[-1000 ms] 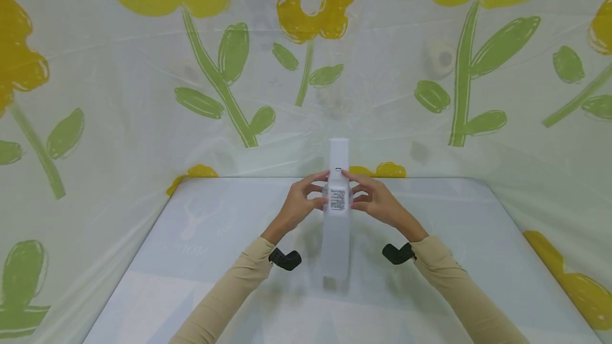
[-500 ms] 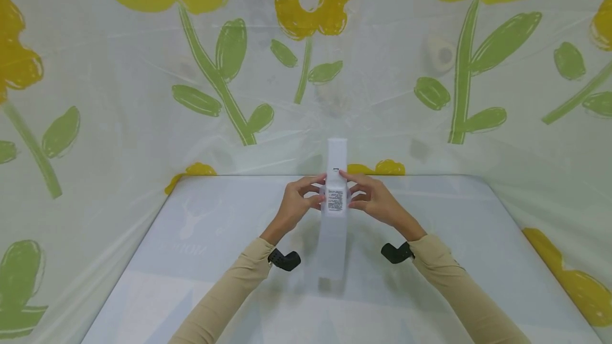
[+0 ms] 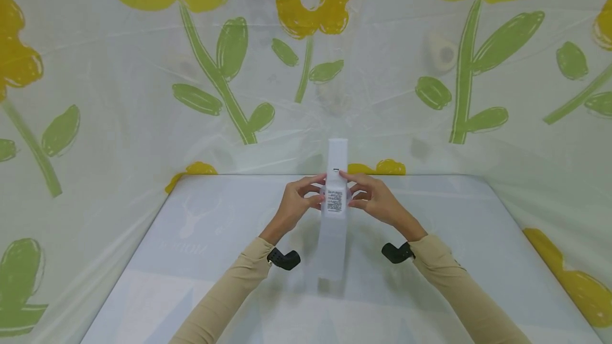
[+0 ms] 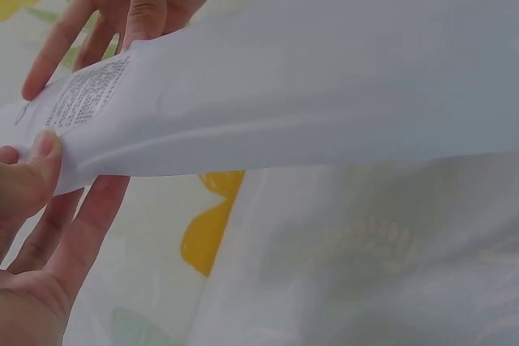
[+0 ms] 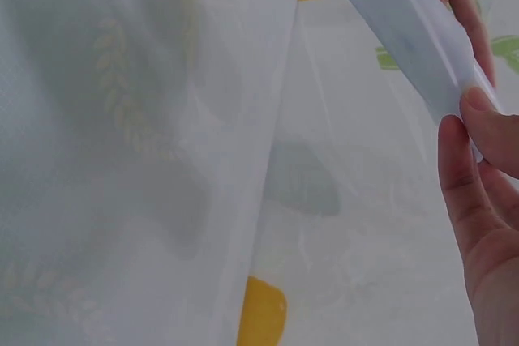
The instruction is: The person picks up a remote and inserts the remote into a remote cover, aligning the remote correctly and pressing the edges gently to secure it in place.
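A long, narrow white device is held out over the table in the head view. It bears a printed label and a small dark slot near its far part. My left hand pinches it from the left side, and my right hand pinches it from the right, a fingertip beside the slot. Seen from the left wrist, the white device runs off to the right as a smooth strip, with the label between both hands. From the right wrist, its side slants down to my thumb.
Beneath the hands lies a pale table with faint printed patterns. A translucent curtain with yellow flowers and green leaves hangs behind and around it. A black wrist camera sits on the left wrist, another black camera on the right.
The white device has shifted very slightly left, its near end most. Both hands keep their hold on it, and the head view has tilted a little.
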`<action>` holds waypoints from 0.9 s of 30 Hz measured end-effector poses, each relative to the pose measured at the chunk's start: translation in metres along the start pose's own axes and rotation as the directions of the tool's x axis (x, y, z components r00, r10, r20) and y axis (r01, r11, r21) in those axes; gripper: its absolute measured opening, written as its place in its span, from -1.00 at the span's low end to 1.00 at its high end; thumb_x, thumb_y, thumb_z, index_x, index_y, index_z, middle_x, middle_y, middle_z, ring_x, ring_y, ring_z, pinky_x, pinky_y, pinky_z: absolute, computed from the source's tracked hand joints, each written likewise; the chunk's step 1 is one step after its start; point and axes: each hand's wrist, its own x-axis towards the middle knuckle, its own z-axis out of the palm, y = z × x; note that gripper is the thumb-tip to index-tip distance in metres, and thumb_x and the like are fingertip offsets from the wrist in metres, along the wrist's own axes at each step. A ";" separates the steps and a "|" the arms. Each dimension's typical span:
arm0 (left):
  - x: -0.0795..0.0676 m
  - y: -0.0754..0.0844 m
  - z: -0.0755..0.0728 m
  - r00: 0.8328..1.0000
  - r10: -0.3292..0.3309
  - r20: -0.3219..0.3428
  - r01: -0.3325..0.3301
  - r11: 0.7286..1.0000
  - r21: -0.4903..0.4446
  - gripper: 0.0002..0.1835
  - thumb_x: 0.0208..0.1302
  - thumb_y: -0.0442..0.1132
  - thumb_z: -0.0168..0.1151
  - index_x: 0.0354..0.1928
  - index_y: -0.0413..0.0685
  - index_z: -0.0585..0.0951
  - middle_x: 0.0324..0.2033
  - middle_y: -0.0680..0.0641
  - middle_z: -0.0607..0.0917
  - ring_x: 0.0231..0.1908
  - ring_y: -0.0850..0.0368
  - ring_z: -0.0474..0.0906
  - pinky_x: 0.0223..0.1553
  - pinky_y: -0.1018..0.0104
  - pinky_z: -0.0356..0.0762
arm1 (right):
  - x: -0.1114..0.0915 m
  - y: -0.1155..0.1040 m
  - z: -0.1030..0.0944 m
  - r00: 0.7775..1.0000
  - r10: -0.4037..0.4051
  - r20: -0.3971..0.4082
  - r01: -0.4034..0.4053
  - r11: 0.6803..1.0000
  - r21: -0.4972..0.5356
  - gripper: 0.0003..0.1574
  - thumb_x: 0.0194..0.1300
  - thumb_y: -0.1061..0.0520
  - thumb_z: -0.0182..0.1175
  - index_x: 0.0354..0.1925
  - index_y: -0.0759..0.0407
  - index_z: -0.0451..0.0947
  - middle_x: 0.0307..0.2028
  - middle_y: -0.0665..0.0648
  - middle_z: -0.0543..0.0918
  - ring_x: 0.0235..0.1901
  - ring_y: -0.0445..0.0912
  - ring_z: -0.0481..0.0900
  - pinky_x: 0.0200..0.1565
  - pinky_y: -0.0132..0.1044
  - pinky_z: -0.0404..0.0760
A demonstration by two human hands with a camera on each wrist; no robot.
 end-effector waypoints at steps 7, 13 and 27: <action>-0.001 0.001 -0.002 1.000 0.021 0.006 -0.021 1.000 0.009 -0.50 0.16 -0.56 0.22 0.19 -0.32 0.47 0.05 -0.32 0.54 -0.01 -0.34 0.47 -0.19 0.09 0.65 | 0.000 -0.001 0.001 1.000 -0.012 -0.010 0.012 1.000 -0.004 -0.16 0.08 0.46 0.29 0.32 0.18 0.32 0.22 0.21 0.43 -0.18 0.03 0.59 -0.06 -0.19 0.62; -0.001 0.003 -0.002 0.999 0.043 0.000 -0.043 0.998 0.055 -0.51 0.15 -0.55 0.24 0.17 -0.33 0.48 0.03 -0.32 0.56 -0.04 -0.31 0.50 -0.16 0.16 0.64 | -0.001 -0.001 0.000 1.000 -0.009 -0.016 0.009 1.000 0.005 -0.16 0.08 0.47 0.28 0.32 0.16 0.33 0.22 0.18 0.43 -0.14 0.03 0.59 -0.03 -0.23 0.59; 0.010 -0.023 -0.005 0.998 0.064 -0.005 -0.063 0.994 0.084 -0.49 0.14 -0.47 0.30 0.18 -0.14 0.53 0.03 -0.17 0.59 -0.06 -0.16 0.54 -0.18 0.16 0.65 | 0.000 -0.003 -0.005 1.000 -0.008 0.005 0.008 1.000 -0.003 -0.26 0.09 0.47 0.27 0.25 0.17 0.42 0.17 0.20 0.46 -0.17 0.06 0.60 -0.08 -0.21 0.63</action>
